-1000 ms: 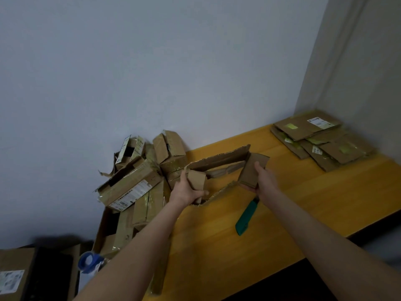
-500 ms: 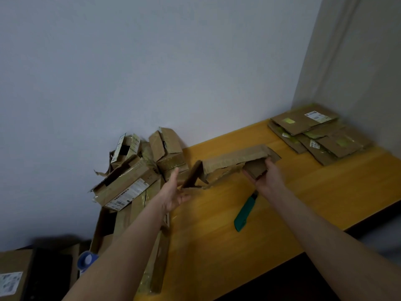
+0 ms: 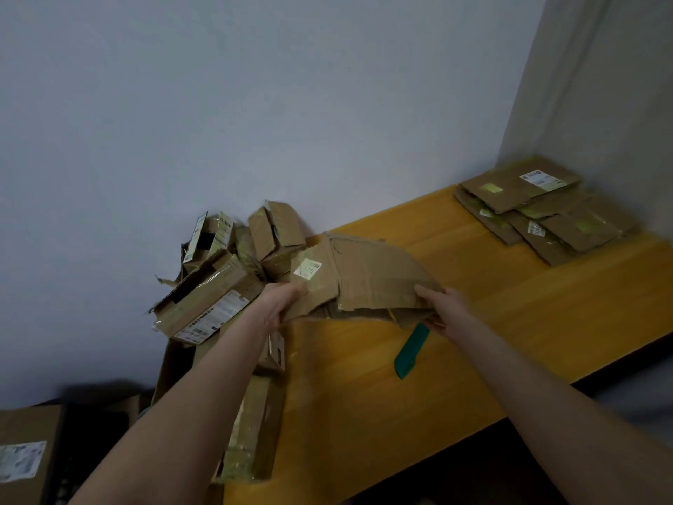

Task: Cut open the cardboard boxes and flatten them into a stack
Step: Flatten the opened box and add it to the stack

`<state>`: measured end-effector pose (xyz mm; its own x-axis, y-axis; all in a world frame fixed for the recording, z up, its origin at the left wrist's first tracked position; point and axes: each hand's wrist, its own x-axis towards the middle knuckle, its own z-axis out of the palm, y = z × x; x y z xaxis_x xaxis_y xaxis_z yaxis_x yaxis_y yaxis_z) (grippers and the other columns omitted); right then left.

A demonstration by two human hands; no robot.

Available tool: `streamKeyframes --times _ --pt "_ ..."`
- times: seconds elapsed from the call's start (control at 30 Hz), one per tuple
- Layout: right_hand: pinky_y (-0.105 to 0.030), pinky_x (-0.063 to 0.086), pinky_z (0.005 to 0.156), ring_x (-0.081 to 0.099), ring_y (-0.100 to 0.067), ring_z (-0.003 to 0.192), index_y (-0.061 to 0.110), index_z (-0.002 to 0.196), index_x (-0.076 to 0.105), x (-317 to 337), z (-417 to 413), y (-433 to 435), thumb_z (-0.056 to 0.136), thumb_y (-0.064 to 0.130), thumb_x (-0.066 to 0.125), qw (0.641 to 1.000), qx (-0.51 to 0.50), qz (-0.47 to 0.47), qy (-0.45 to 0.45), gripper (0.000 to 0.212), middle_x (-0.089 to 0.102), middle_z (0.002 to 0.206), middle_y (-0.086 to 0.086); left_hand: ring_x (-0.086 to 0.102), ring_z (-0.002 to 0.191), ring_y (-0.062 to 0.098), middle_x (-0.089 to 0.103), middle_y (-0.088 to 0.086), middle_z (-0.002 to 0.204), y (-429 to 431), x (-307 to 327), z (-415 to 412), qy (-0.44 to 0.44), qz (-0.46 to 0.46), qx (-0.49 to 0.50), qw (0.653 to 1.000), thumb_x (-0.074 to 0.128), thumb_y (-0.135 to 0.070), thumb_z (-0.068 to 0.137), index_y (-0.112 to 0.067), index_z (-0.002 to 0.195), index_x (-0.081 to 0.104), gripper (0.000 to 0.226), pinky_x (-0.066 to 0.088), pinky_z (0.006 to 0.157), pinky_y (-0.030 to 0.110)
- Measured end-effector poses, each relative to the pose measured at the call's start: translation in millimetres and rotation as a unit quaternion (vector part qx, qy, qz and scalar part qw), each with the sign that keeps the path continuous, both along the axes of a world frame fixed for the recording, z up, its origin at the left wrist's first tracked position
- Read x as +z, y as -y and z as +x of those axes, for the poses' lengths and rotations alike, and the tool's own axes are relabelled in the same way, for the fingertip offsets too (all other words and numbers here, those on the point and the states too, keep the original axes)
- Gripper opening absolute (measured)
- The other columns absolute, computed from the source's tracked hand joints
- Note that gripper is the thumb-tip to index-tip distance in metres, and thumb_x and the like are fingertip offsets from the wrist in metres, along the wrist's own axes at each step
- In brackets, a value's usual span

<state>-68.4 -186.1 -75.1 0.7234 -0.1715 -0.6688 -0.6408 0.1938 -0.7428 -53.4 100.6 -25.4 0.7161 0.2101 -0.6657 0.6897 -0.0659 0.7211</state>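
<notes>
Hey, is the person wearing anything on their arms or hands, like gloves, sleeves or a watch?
Nothing visible. The left hand and right hand are bare: no gloves, no ring that shows. The left forearm and right forearm are bare too, down to the picture's edge, with no sleeve, watch or wristband.

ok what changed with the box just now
The brown cardboard box collapsed from an open shell into a flat sheet; the left hand let go, then regripped it, the right hand kept its end. The green knife, flattened cardboard stack and box pile stayed.
</notes>
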Motion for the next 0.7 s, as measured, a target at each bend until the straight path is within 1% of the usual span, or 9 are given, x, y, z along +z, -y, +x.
streamKeyframes --times 0.13,0.2,0.23,0.27,0.33,0.37,0.47,0.57,0.7 --pt "-0.037 0.049 0.074 0.055 -0.027 0.103 0.011 0.136 0.048 -19 -5 -9 0.088 0.015 0.069 0.998 0.047 -0.029 -0.005 0.052 0.057 0.12 -0.009 0.071 0.086 0.028 0.07 0.018 0.103 -1 -3 -1 -0.055 -0.041 0.005 0.998 0.071 -0.036 0.084 -0.002 0.111 0.056 0.046 0.06 0.07 0.037" --pt "-0.037 0.048 0.073 0.055 -0.026 0.103 0.011 0.135 0.048 -29 -7 -10 0.088 0.013 0.068 0.998 0.051 -0.046 -0.009 0.051 0.057 0.123 -0.009 0.07 0.075 0.023 0.07 0.015 0.093 -2 -7 -3 -0.079 -0.061 -0.018 0.995 0.072 -0.032 0.083 -0.002 0.105 0.059 0.039 0.06 0.057 0.031" --pt "-0.038 0.049 0.077 0.055 -0.027 0.106 0.01 0.135 0.048 -34 -7 -11 0.088 0.012 0.068 0.997 0.053 -0.052 -0.014 0.051 0.056 0.127 -0.009 0.07 0.077 0.023 0.069 0.015 0.095 -2 -9 -4 -0.088 -0.07 -0.027 0.993 0.071 -0.027 0.084 -0.001 0.109 0.059 0.038 0.059 0.053 0.029" --pt "-0.041 0.05 0.084 0.054 -0.029 0.113 0.008 0.137 0.047 -39 -8 -9 0.088 0.012 0.068 0.995 0.068 -0.071 -0.025 0.053 0.054 0.132 -0.011 0.068 0.083 0.025 0.068 0.015 0.099 -3 -13 -5 -0.092 -0.062 -0.034 0.993 0.07 -0.022 0.085 -0.001 0.115 0.058 0.039 0.058 0.054 0.03" --pt "-0.044 0.046 0.099 0.05 -0.033 0.123 0.004 0.138 0.046 -48 -11 -8 0.089 0.013 0.067 0.978 0.148 -0.134 -0.055 0.055 0.051 0.137 -0.014 0.063 0.098 0.029 0.064 0.016 0.111 -5 -20 -5 -0.091 0.0 -0.05 0.995 0.069 -0.016 0.086 -0.002 0.127 0.053 0.045 0.057 0.07 0.037" --pt "-0.042 0.045 0.101 0.05 -0.033 0.124 0.0 0.135 0.047 -52 -13 -10 0.088 0.012 0.068 0.967 0.187 -0.158 -0.069 0.053 0.051 0.137 -0.016 0.06 0.102 0.03 0.061 0.016 0.117 -6 -22 -5 -0.084 0.047 -0.059 0.994 0.068 -0.014 0.087 -0.004 0.13 0.051 0.047 0.054 0.077 0.04" --pt "-0.033 0.045 0.096 0.051 -0.029 0.122 -0.004 0.129 0.048 -65 -20 -20 0.086 0.014 0.071 0.94 0.254 -0.209 -0.093 0.053 0.051 0.134 -0.017 0.054 0.113 0.031 0.055 0.014 0.128 -7 -29 0 -0.047 0.179 -0.092 0.978 0.068 -0.012 0.087 -0.009 0.136 0.047 0.053 0.046 0.081 0.04" --pt "-0.03 0.05 0.091 0.057 -0.025 0.113 0.0 0.125 0.055 -77 -21 -34 0.087 0.023 0.069 0.915 0.311 -0.245 -0.074 0.047 0.058 0.126 -0.013 0.051 0.119 0.03 0.054 0.013 0.13 -1 -39 3 -0.021 0.265 -0.125 0.956 0.069 -0.012 0.086 -0.009 0.136 0.046 0.055 0.044 0.088 0.039" --pt "-0.041 0.054 0.09 0.063 -0.024 0.101 0.009 0.119 0.059 -87 -22 -30 0.091 0.032 0.061 0.887 0.335 -0.309 -0.071 0.036 0.063 0.117 -0.009 0.051 0.122 0.031 0.053 0.014 0.133 13 -59 -3 -0.042 0.301 -0.137 0.943 0.071 -0.014 0.085 -0.007 0.139 0.043 0.062 0.044 0.101 0.042"
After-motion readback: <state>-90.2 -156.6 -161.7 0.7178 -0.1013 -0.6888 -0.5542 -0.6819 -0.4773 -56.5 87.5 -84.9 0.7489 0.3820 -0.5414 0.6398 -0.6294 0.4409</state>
